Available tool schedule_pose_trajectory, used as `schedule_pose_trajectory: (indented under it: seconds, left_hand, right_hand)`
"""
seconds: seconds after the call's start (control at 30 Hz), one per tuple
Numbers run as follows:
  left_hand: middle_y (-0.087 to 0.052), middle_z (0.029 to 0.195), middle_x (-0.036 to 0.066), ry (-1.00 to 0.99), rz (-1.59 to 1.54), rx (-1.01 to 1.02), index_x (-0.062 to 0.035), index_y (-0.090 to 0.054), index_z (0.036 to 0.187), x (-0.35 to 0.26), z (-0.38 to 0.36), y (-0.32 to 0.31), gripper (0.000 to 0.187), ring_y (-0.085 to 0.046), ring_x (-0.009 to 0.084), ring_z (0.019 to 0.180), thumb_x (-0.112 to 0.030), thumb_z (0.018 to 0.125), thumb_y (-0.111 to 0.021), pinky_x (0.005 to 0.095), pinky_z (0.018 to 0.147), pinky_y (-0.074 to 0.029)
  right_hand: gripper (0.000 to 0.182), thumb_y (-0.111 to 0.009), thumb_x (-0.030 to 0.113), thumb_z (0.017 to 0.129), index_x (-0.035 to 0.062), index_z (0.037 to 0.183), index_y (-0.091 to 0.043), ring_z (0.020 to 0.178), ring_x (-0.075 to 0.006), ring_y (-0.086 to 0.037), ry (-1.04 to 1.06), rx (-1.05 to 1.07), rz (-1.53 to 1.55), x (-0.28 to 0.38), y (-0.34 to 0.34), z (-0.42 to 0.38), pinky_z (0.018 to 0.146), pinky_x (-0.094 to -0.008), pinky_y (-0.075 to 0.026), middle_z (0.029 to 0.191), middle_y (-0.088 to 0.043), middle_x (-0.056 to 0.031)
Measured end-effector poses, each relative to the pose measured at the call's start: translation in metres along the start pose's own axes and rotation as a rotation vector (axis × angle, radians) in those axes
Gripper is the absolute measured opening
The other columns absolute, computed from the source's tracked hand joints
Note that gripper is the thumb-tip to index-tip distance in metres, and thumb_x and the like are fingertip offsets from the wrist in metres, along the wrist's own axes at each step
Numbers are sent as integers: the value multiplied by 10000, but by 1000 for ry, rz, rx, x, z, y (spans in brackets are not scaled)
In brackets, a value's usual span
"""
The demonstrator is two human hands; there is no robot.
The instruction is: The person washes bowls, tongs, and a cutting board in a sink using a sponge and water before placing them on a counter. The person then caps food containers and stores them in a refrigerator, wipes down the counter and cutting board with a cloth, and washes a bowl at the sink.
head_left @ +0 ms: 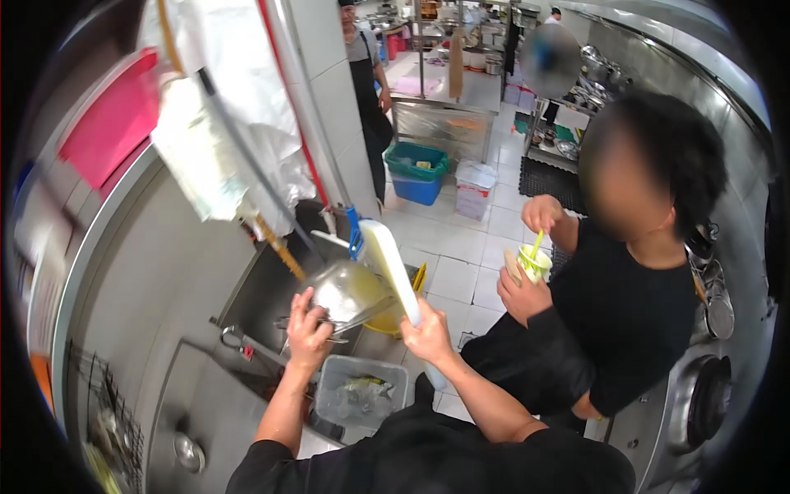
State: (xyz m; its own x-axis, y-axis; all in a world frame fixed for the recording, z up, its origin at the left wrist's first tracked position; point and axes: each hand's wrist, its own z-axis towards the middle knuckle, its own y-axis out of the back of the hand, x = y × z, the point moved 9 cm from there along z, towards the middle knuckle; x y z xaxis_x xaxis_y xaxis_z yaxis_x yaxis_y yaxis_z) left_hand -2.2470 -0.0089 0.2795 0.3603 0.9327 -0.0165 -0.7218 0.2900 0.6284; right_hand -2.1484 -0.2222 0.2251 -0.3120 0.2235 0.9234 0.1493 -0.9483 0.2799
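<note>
Beyond the bin (331, 385), left hand (308, 331) grips a vessel (341, 290), apparently metal; right hand (427, 333) grips a white board (390, 262); neither is set down.

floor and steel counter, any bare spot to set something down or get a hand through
Floor tiles show bare between the blue tub and the nearby person. The steel counter looks free around the round metal piece. It is crowded by both hands, with metal bowl, white board and clear bin close together.
</note>
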Motion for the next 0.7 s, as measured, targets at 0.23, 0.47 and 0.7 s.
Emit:
schedule_pose_trajectory:
  seconds: [0.23,0.47,0.7]
  left_hand:
    - [-603,1029,101,-79,-235,110,-75,-529,663,15,70,-141,165,-535,445,1260,-68,597,-680,652,1031,-436]
    - [-608,1069,97,-114,-294,166,-87,-546,663,17,116,-195,158,-529,442,1269,-89,593,-687,639,1049,-433]
    - [-603,1116,76,-134,-282,267,-110,-595,740,33,142,-252,208,-495,423,1303,-103,566,-709,615,1085,-415]
  right_hand:
    - [459,-610,57,775,-7,1228,-589,840,-478,-671,-274,-97,-200,-118,58,93,728,-508,-541,846,-654,-321]
    - [395,-632,42,749,-25,1139,-639,885,-471,-674,-268,-166,-363,-217,130,169,773,-499,-542,895,-663,-335]
    - [309,-596,34,732,-59,1022,-651,882,-475,-670,-251,-198,-487,-327,200,208,784,-486,-534,900,-678,-311]
